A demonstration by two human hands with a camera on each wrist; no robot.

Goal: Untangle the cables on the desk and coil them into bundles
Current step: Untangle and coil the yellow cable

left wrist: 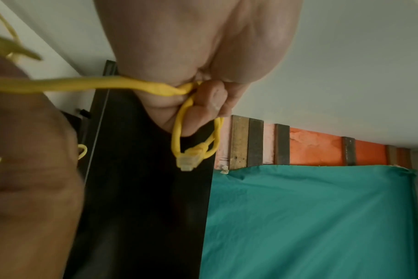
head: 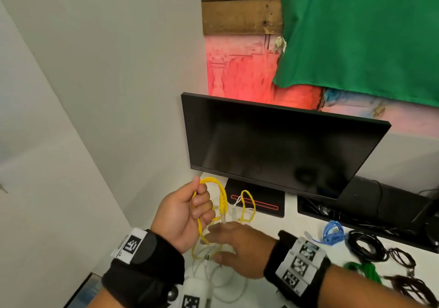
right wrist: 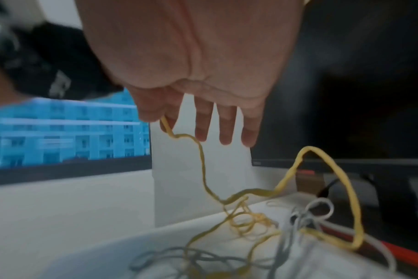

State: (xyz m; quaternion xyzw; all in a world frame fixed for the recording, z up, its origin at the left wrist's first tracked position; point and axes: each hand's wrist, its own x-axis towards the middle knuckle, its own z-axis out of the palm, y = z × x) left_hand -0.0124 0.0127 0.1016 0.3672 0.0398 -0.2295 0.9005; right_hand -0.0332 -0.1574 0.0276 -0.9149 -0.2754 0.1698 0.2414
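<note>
Several loops of the yellow cable (head: pixel 222 202) sit in the curled left hand (head: pixel 185 215), above the table (head: pixel 289 223); the right hand (head: pixel 240 248), fingers spread, pinches its trailing strand over the white cables (head: pixel 213 274); tease slack free gently before winding on.

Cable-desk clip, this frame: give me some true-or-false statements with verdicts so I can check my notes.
1. The left hand grips loops of yellow cable. True.
2. All of the yellow cable is lifted off the desk. False: part trails down into a tangle with white cables on the desk.
3. A blue cable bundle lies on the desk to the right of the right hand. True.
4. The green cloth is spread on the desk. False: it hangs above the monitor.
</note>
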